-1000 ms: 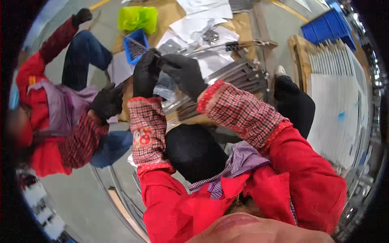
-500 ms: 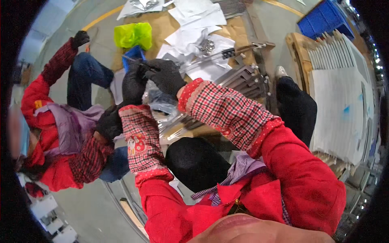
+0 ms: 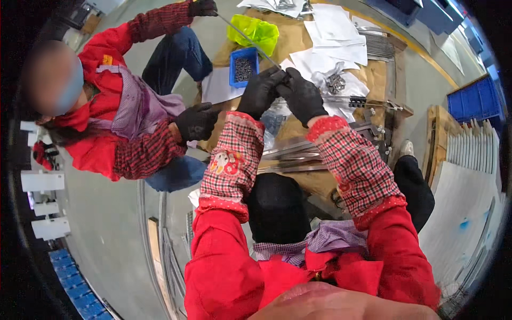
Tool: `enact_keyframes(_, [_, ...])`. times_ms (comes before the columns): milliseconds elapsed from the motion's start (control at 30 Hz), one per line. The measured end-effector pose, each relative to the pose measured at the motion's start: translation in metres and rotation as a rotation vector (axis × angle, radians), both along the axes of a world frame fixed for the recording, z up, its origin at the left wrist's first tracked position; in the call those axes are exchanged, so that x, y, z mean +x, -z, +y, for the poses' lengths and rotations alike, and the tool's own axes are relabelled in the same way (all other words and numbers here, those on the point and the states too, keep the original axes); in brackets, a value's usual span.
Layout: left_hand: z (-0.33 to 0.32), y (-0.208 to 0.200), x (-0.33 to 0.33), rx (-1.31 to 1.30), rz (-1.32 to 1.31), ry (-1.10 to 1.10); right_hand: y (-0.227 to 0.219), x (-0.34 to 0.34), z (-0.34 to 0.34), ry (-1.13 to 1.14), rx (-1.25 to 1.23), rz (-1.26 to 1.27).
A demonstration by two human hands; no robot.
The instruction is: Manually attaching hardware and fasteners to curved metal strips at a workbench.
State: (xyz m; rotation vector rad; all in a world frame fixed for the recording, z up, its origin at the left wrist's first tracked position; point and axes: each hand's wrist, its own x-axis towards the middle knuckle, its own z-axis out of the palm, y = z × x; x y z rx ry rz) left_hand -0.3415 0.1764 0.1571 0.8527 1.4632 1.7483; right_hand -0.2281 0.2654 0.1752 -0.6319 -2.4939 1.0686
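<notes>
Both my hands wear black gloves and meet over the work surface, fingertips pinched together. A thin metal strip [image 3: 246,38] runs from a co-worker's raised gloved hand [image 3: 203,7] down to my fingers. My left hand [image 3: 261,93] is closed at the strip's lower end. Against it, my right hand [image 3: 303,97] is closed too; what its fingers hold is hidden. Just beyond my left hand stands a small blue bin [image 3: 232,74] of small dark parts [image 3: 244,69]. Below the hands lie a clear plastic bag [image 3: 273,122] and long metal strips [image 3: 298,154].
The co-worker's other gloved hand [image 3: 196,121] is close to my left wrist. White sheets [image 3: 336,32], a yellow-green bag [image 3: 255,33] and small metal parts [image 3: 335,84] lie on brown cardboard. At right, a pallet holds stacked white panels [image 3: 463,213], near a blue crate [image 3: 473,100].
My view has swung left, so the scene sits further right. My hands remain together. The co-worker leans in, and the strip now shows clearly between that person's hand and mine.
</notes>
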Motion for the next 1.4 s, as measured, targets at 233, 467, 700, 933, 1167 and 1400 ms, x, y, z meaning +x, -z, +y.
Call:
enact_keyframes(233, [0.032, -0.018, 0.058, 0.106, -0.525, -0.090, -0.015, 0.086, 0.025, 0.130, -0.111, -0.105])
enact_keyframes(467, [0.060, -0.017, 0.090, -0.027, 1.228, -0.045, -0.031, 0.210, 0.072, -0.057, 0.548, -0.134])
enact_keyframes(700, [0.100, -0.013, 0.167, -0.042, 0.294, 0.327, -0.029, 0.262, 0.105, 0.064, 0.353, -0.161])
enact_keyframes(933, [0.107, -0.010, 0.141, 0.050, -1.023, -0.090, -0.009, 0.322, 0.135, 0.143, -0.012, -0.155])
enact_keyframes(1167, [0.106, 0.012, 0.174, -0.152, 0.938, 0.024, 0.015, 0.297, 0.156, 0.165, 0.300, -0.246])
enact_keyframes(1400, [0.096, -0.004, 0.189, -0.219, 1.266, -0.263, 0.027, 0.291, 0.192, 0.299, 0.405, -0.456])
